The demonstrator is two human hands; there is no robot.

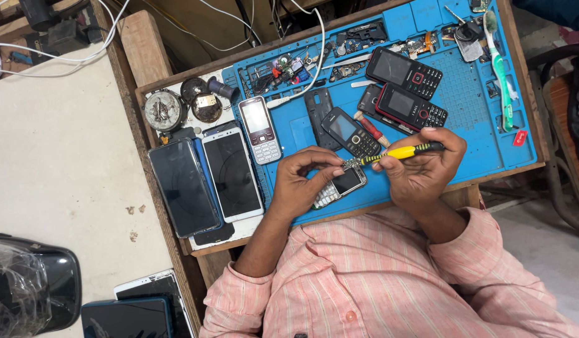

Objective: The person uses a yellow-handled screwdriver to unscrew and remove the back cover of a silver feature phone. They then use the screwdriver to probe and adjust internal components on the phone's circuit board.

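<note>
Item: small keypad phone (339,186), at the near edge of the blue mat (477,87) on my worktop (139,44). My left hand (300,184) pinches it by its top end. My right hand (424,166) is closed around a yellow-handled screwdriver (399,152), tip at the phone's top. Beside: two black-and-red keypad phones (407,87), two smartphones (205,181), green toothbrush (501,69).
</note>
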